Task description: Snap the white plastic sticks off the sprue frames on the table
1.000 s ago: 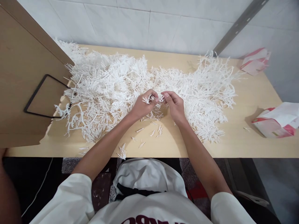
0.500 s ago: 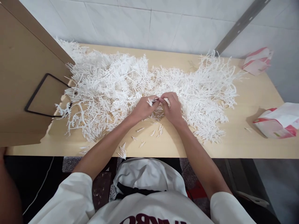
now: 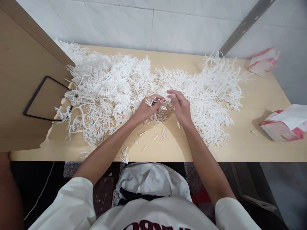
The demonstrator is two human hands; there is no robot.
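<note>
My left hand [image 3: 148, 109] is closed on a white branched sprig [image 3: 150, 102], whose thin tips fan out above the thumb. To its right, my right hand [image 3: 181, 108] has thumb and fingers apart, and I see nothing held in it. A small white piece [image 3: 178, 125] shows just below the right wrist. Both hands are over the front of a wide heap of white sprigs [image 3: 124, 80] spread across the table. Several loose small sprigs [image 3: 163, 134] lie on the wood nearer to me.
A cardboard box [image 3: 26, 86] with a black wire loop [image 3: 35, 97] stands at the left. Two red-and-white paper packets, one near [image 3: 284, 124] and one far [image 3: 263, 62], sit at the right. A metal post [image 3: 244, 27] rises by the tiled wall [image 3: 134, 25]. Another person's limb [image 3: 8, 191] shows lower left.
My hands were together at the fingertips and are now apart. The right hand has moved slightly right and its fingers have opened. A small white piece now shows below it.
</note>
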